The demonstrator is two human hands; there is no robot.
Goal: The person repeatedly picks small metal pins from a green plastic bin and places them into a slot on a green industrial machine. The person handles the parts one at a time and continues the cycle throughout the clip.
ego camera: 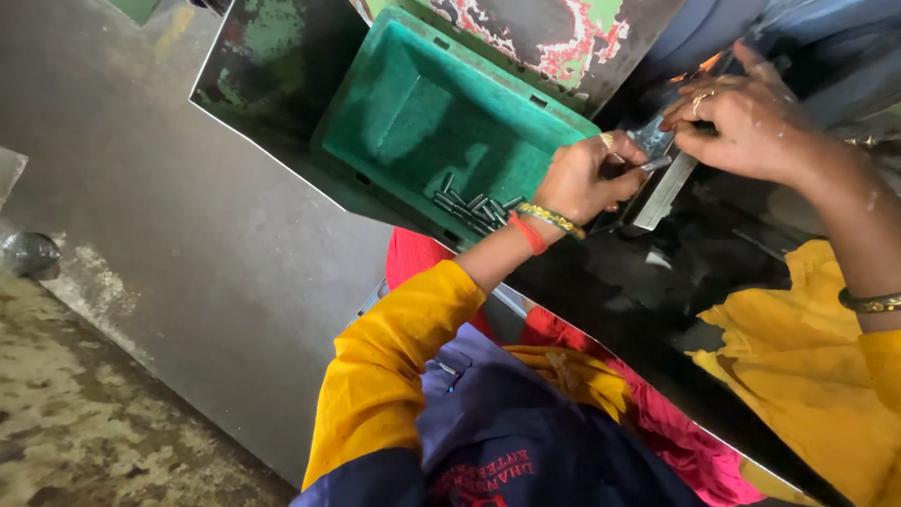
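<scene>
Nearest the lens, at 6 o'clock, a dark blue garment [507,441] with a yellow sleeve [394,357] leads up the arm to the left hand [587,178]. That hand, with a gold bangle and a red thread at the wrist, has its fingers curled and pinches a small grey metal pin [655,163] by its tip. At 2 o'clock from it, the right hand [746,122], wearing a ring, is bent with fingers drawn together over the top of a slanted grey metal bar [664,188]; whether it grips anything cannot be told. The pin lies between both hands, just above the bar. At 9 o'clock from the left hand sits a green plastic tray [422,103], tilted, with a cluster of short grey metal pins [474,205] in its lower corner, just beside the wrist. Further out, at 9 o'clock, a grey sheet-metal surface [141,188] spreads, and at 7 o'clock lies the stained concrete floor [75,422].
</scene>
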